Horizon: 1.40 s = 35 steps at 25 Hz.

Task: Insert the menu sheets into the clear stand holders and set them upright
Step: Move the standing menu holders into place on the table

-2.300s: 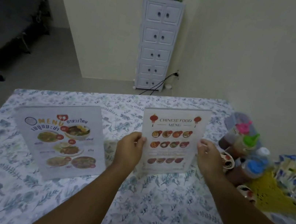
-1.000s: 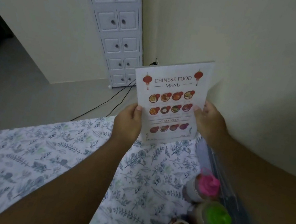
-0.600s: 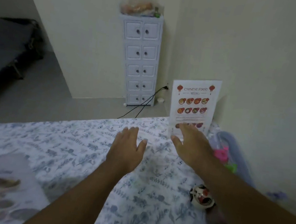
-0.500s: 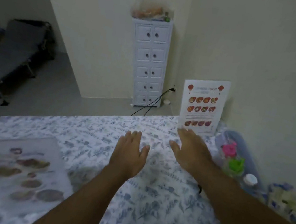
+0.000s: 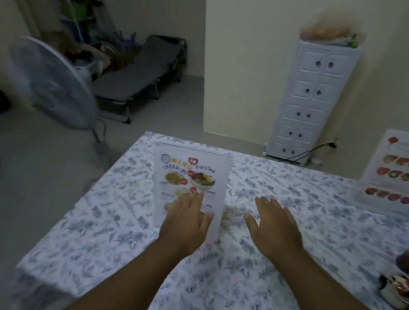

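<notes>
Head view shows both arms reaching out over the table, which wears a floral cloth. One clear holder with the Chinese food menu already stands upright near the far right corner, close to the wall, so that half of the job looks finished. The second holder, with the Thai menu, is near the left edge toward the far side, its sheet already inside (whether it leans back or lies nearly flat I cannot tell from this angle).

The left hand is spread open, fingers over the lower part of that menu and seemingly touching it, but not gripping. The right hand hovers open, palm down, just beside the holder's right edge, holding nothing.

What seems left is to take this second stand by its sides and set it squarely upright. A small patterned bowl sits near the right edge, well apart from both hands.
</notes>
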Motion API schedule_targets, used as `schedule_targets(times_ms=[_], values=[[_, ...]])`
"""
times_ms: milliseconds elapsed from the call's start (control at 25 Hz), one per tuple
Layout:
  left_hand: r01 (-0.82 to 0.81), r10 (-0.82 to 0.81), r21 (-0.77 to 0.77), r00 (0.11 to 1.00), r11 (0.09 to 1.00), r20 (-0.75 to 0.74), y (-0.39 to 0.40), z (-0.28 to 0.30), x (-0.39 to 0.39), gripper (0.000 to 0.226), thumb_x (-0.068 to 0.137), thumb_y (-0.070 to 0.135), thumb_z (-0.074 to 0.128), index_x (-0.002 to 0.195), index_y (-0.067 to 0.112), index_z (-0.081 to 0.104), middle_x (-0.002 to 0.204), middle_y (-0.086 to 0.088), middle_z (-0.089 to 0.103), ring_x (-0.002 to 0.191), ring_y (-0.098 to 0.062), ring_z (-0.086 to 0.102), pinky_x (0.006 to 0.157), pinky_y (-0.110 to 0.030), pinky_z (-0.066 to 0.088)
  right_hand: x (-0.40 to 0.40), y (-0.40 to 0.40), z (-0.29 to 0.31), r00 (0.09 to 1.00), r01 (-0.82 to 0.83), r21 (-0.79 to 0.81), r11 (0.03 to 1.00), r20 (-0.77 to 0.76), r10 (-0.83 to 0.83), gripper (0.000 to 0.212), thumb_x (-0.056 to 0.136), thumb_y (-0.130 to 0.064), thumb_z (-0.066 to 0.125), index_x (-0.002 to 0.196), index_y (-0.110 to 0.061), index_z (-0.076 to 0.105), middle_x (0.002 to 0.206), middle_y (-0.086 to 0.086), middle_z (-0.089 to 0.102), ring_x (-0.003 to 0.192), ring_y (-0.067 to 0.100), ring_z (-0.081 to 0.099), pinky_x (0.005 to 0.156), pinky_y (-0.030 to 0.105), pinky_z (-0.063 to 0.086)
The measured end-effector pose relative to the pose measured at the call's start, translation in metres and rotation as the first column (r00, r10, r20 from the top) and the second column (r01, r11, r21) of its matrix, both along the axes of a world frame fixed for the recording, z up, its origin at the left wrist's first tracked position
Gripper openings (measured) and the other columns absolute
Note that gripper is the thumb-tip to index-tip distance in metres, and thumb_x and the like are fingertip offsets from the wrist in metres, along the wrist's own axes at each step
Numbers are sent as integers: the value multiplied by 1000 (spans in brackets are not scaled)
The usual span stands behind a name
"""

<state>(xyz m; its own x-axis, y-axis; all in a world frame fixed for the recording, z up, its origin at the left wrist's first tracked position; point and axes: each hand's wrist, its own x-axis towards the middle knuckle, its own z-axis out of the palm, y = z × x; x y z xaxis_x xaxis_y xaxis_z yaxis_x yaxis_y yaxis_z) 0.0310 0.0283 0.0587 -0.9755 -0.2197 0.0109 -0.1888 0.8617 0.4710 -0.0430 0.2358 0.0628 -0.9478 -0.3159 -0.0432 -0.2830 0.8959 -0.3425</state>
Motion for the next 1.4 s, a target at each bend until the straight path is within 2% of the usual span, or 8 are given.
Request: schedule_targets(times_ms=[160,280,400,520,720,1200,1280,1400], values=[[-193,196,66,979,979,-48,-61,0,5,52,100,44,50,145,17,52,144,-8,59,137,-30,52,114,-41,42,-17,-40,-8,996,-9,-147,989,84,21,63,100,-46,48,155,-17,38,159,7,42,147,28,37,118,44,33],[-345,354,184,935,920,-15,-95,0,-2,50,103,43,51,143,14,53,140,-11,62,133,-32,55,106,-41,46,-28,-63,-20,974,78,-272,959,224,-16,50,99,-42,53,143,-16,52,137,11,62,123,31,59,95,41,49],[-406,407,281,912,870,56,-121,-5,-21,53,105,36,50,152,10,46,148,-13,58,138,-31,54,108,-38,43,-36,-79,-31,973,122,-403,907,230,-29,20,101,-31,55,105,-13,64,95,6,71,82,22,64,69,36,50],[-333,355,394,935,856,19,-151,-18,-48,34,106,31,50,128,16,70,123,-5,76,115,-25,69,99,-37,54,-46,-99,-39,980,169,-502,848,177,-91,28,101,-20,57,75,-14,48,68,2,62,62,20,58,53,35,43],[-307,453,638,889,706,-73,-241,-28,-116,26,100,35,60,109,20,80,101,4,80,98,-20,75,88,-47,62,-96,-186,-39,975,213,-594,776,181,-129,26,100,-17,57,75,-17,53,73,-1,66,66,14,60,53,30,44],[-165,368,724,921,670,-131,-429,-55,-331,34,89,51,59,101,26,79,103,-2,82,100,-31,77,91,-57,61,-288,-364,-48,960,277,-639,717,152,-236,17,102,-23,54,90,-13,62,89,1,73,85,23,71,74,49,62],[-157,370,723,918,673,-145,-432,-63,-338,35,91,48,58,105,23,79,102,-2,82,100,-31,77,91,-56,61,-294,-370,-60,956,287,-638,715,140,-259,17,102,-25,53,90,-15,61,88,0,72,84,21,71,71,44,62],[-151,365,698,916,700,-168,-429,-69,-341,34,100,39,55,108,16,79,93,1,80,86,-19,75,82,-42,62,-293,-374,-70,950,286,-662,693,103,-295,13,102,-23,54,93,-18,62,83,-12,69,74,-1,68,56,17,53]])
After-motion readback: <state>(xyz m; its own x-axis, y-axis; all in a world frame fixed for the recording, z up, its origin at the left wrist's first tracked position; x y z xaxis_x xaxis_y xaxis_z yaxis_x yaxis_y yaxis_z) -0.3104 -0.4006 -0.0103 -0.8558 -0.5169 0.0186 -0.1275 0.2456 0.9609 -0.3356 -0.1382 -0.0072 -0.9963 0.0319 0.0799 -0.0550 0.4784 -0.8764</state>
